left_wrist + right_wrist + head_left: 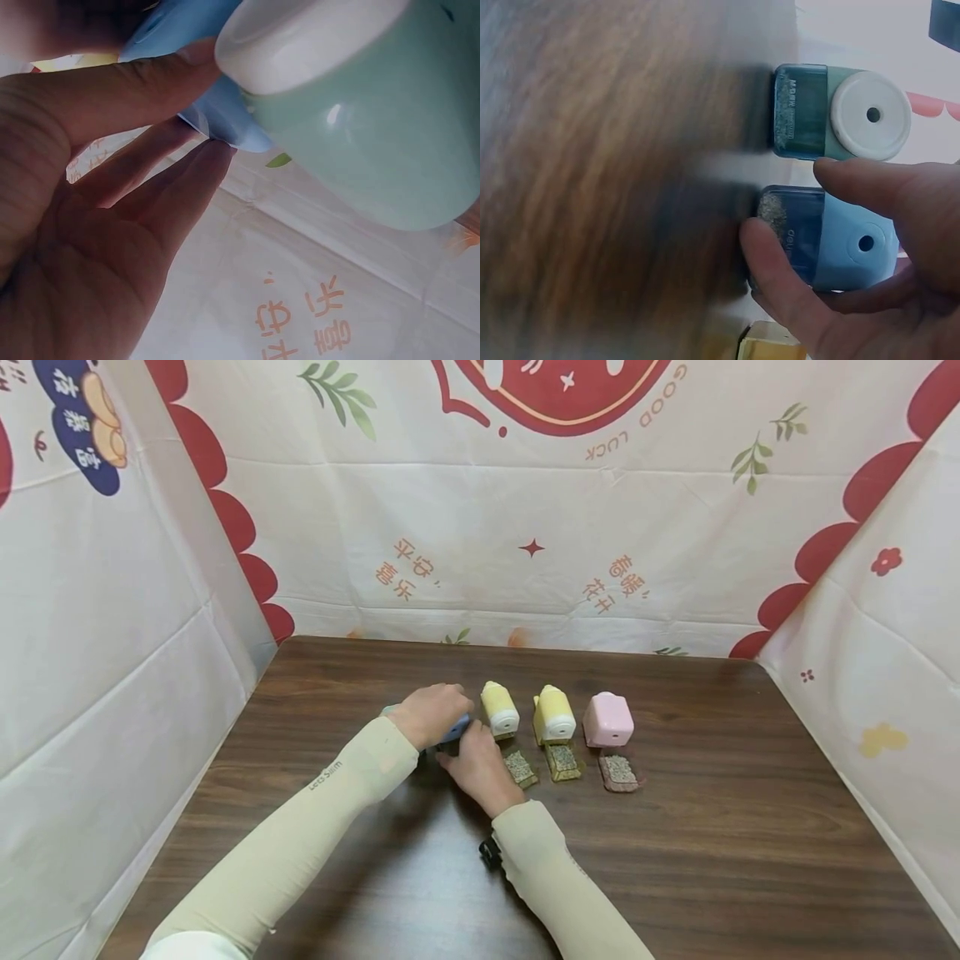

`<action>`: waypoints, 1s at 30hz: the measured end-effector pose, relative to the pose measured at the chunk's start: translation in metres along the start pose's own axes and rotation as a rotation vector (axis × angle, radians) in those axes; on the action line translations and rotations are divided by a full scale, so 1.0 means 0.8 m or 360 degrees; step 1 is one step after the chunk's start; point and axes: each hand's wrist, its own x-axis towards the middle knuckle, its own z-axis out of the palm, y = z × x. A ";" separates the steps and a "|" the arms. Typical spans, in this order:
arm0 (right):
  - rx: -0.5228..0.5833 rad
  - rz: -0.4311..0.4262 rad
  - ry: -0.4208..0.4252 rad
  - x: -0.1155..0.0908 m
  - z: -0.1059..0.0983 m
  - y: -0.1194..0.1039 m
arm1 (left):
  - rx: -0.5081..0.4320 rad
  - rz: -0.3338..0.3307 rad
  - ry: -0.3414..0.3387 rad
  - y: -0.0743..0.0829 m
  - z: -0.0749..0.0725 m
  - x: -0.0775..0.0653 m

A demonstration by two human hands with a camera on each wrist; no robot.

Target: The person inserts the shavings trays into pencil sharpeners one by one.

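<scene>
1. Head view: right hand [483, 768] grips the blue sharpener [455, 727] low down, thumb and fingers around it.
2. That sharpener stands left of the middle of the table [720, 827], long axis upright, hole facing away from the far edge.
3. Left hand [431, 713] pinches its top.

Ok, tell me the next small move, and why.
Probably slide the blue tray out of the blue sharpener with the right hand while the left hand steadies it: that tray is in place and holds shavings, the right hand touches it, and the pink tray already lies out in front of the pink sharpener.
</scene>
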 end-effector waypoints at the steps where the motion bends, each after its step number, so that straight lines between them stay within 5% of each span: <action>1: 0.0008 -0.0013 -0.0006 0.000 -0.001 0.000 | 0.0004 -0.0003 -0.0003 0.000 0.000 0.000; 18: -0.0052 -0.0013 -0.0062 -0.031 -0.052 -0.015 | 0.0084 0.0021 -0.0016 0.000 0.000 -0.001; 30: -0.0039 -0.0037 -0.0344 -0.040 -0.042 -0.001 | 0.0095 0.0026 0.0001 0.000 -0.001 -0.001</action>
